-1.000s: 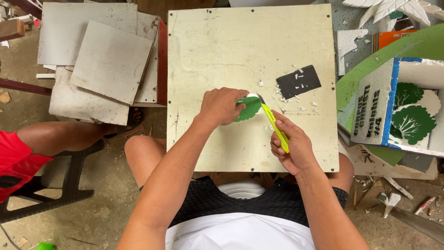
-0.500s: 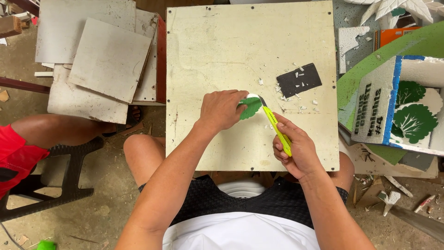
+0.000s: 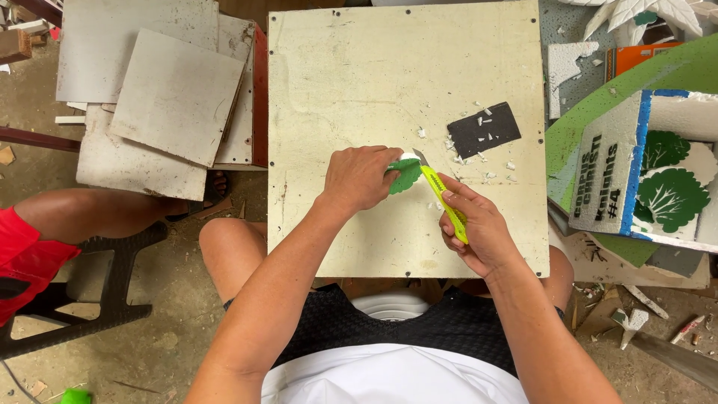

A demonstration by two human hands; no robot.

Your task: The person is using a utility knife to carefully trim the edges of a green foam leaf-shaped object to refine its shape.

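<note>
Closest to the seated person, the right hand (image 3: 479, 228) is wrapped tight around a yellow-green utility knife (image 3: 443, 202), its blade tip set against the edge of a small green foam piece (image 3: 406, 175). The left hand (image 3: 361, 178) lies over that piece, fingers curled and pinning it down on the cream board (image 3: 359, 82) resting across the knees. Just beyond the blade lies a black rectangular scrap (image 3: 483, 129) sprinkled with white shavings (image 3: 490, 176). Further left, grey boards (image 3: 161, 90) are stacked; to the right stands a painted foam box (image 3: 643, 172) with green leaf shapes. Another person's bare leg (image 3: 97, 213) shows at the left.
</note>
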